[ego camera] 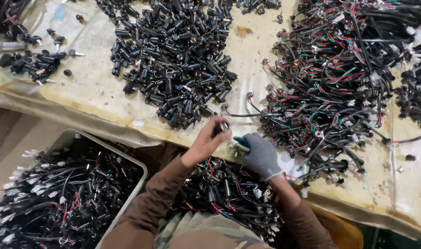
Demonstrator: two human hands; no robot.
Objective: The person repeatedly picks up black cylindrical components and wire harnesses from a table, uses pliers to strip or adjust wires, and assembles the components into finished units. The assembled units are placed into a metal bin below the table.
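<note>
Near left: metal tray (139, 165) holding finished black cable assemblies with red and green leads. Far left on the worktable (104, 103): small cluster of black cylindrical parts (33, 62), some with keys. Centre far: large heap of black cylinder parts (173, 60).

Centre near: left hand (208, 140), bare, fingers pressed together in a pinch on a small black cylindrical part (221, 127) at the table's near edge. Just right of it and touching: right hand (261, 154), in a grey knit glove, closed around a teal-handled tool (241, 143) whose tip points toward the pinched part. Below the hands, in the lap: a pile of wired assemblies (229, 193).

Right: large tangle of wired harnesses (335, 78), black sheaths with red, green and white leads.
</note>
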